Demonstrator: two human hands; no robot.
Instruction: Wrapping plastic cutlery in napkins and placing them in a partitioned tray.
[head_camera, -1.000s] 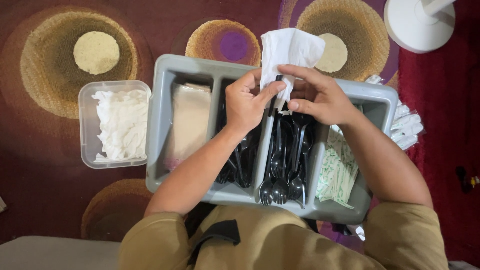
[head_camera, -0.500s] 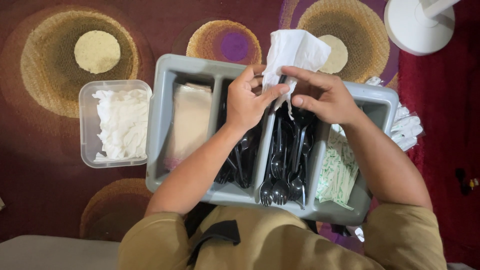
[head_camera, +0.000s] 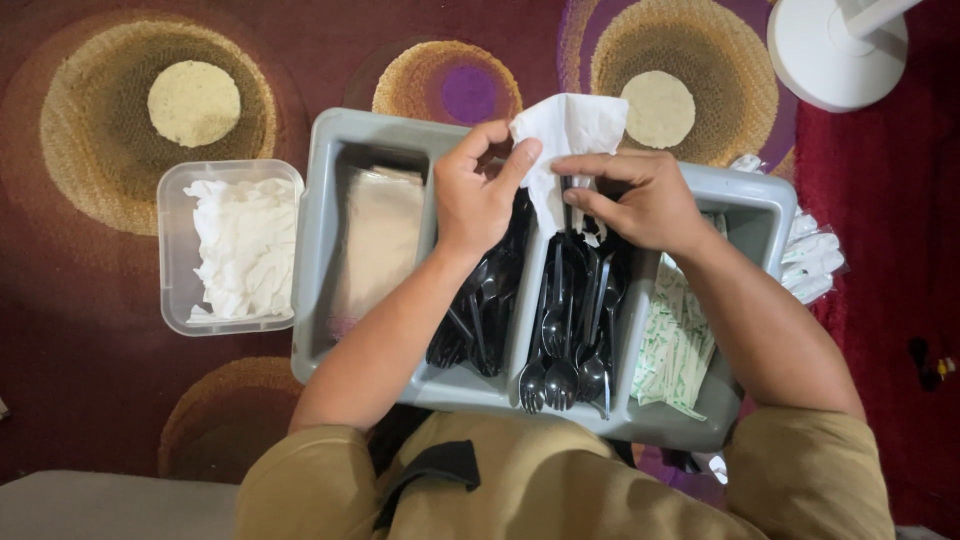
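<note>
My left hand (head_camera: 478, 195) and my right hand (head_camera: 640, 198) both pinch a white paper napkin (head_camera: 568, 140) over the far end of a grey divided tray (head_camera: 320, 210). A black plastic utensil handle (head_camera: 567, 205) sticks out under the napkin between my fingers. Below my hands, one compartment holds black plastic forks (head_camera: 480, 320) and the one beside it black plastic spoons (head_camera: 565, 345). The left compartment holds a stack of tan napkins (head_camera: 378, 245); the right one holds small green-and-white packets (head_camera: 675, 345).
A clear plastic tub (head_camera: 172, 250) of white napkins (head_camera: 245, 245) sits left of the tray on a dark red rug with round patterns. Clear wrapped bundles (head_camera: 815, 255) lie right of the tray. A white round fan base (head_camera: 835, 45) stands at the far right.
My hands have shifted slightly along the napkin, my left thumb now pressed on its left edge. The napkin sits wrapped a little closer around the utensil.
</note>
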